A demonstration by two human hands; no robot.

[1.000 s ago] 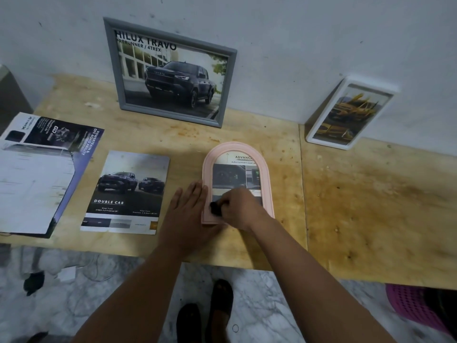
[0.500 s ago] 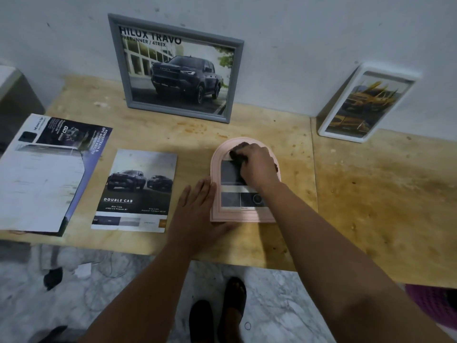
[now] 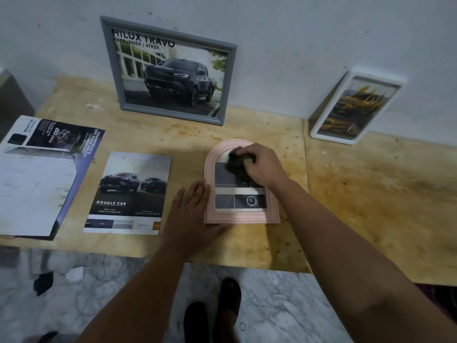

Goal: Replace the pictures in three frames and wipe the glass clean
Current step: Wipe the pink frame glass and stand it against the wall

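A pink arched frame [image 3: 241,217] lies flat on the wooden table [image 3: 371,194], with a car-interior picture behind its glass. My right hand [image 3: 263,165] grips a dark cloth [image 3: 236,162] and presses it on the upper part of the glass. My left hand [image 3: 191,209] lies flat with straight fingers against the frame's left edge. A grey frame [image 3: 170,73] with a dark pickup picture leans on the wall behind. A white frame [image 3: 353,107] with a yellow vehicle picture leans on the wall at the right.
A loose "Double Cab" picture sheet [image 3: 129,193] lies left of the pink frame. A brochure with a white sheet on top [image 3: 42,177] lies at the far left. The table's front edge runs just under my forearms, and my feet [image 3: 212,315] stand on marble floor.
My right hand has slid the cloth from the bottom of the glass up to its arched top. My left hand has kept bracing the frame's left edge.
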